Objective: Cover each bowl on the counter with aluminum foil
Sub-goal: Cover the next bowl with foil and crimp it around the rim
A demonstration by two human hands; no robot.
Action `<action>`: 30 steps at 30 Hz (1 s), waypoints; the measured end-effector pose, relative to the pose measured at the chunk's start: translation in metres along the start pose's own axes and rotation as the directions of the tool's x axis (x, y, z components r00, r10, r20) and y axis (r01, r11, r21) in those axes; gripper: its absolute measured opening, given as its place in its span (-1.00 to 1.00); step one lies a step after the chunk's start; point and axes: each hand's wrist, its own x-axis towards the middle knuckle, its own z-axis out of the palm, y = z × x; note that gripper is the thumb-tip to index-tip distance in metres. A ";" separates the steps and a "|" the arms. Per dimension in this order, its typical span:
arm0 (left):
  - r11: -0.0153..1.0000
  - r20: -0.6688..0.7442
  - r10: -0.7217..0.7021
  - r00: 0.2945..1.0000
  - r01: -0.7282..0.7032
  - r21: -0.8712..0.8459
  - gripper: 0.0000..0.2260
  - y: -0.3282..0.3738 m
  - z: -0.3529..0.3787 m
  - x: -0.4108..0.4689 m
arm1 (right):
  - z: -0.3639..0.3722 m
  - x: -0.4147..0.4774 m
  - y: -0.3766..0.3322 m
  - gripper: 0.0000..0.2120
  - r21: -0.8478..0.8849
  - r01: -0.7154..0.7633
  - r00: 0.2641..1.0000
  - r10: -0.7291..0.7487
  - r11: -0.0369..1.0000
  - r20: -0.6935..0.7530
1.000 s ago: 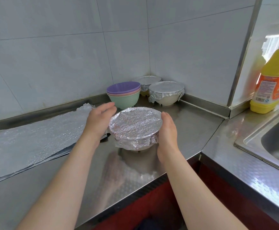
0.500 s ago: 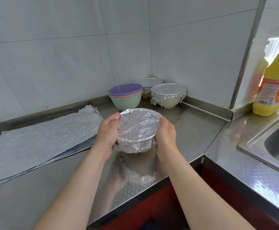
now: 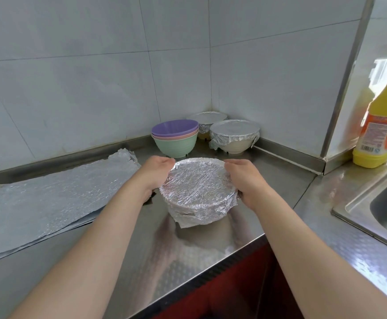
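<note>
- Head view: your left hand (image 3: 155,174) and right hand (image 3: 245,180) grip the foil-wrapped bowl (image 3: 198,187) from either side, fingers curled round its rim and pressing the foil against the wall.
- The bowl is near the front edge of the steel counter (image 3: 142,261), between your two hands. Foil covers its top completely, and a crumpled skirt hangs down the near side. Whether its base touches the counter, you cannot tell.
- To the left lies a pile of flat foil sheets (image 3: 49,203), stretching along the counter toward the wall.
- Beyond the bowl, in the far corner, stands a stack of uncovered bowls (image 3: 175,140): purple on top, pink beneath, green at the bottom.
- Just right of that stack sits a cream bowl with foil over it (image 3: 234,134), and behind it, tight against the tiled wall, another foil-topped bowl (image 3: 207,119).
- At the far right you have a yellow bottle (image 3: 381,130) with an orange label, and nearer, the corner of a sink (image 3: 386,203).
</note>
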 end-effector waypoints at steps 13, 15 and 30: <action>0.922 0.121 -0.080 0.989 0.120 -0.368 -0.65 -0.002 0.002 -0.012 | -0.001 0.007 -0.001 -0.67 -0.049 0.013 0.999 -0.011 0.999 0.043; 0.862 0.155 -0.086 0.984 0.152 -0.483 -0.61 -0.004 -0.001 -0.016 | -0.004 0.007 0.002 -0.73 -0.049 0.015 0.999 -0.013 0.999 0.031; 0.609 -0.084 0.730 0.678 -0.590 0.530 -0.84 0.017 0.063 -0.113 | -0.027 -0.057 0.044 -0.63 0.124 0.336 0.941 -0.338 0.934 0.001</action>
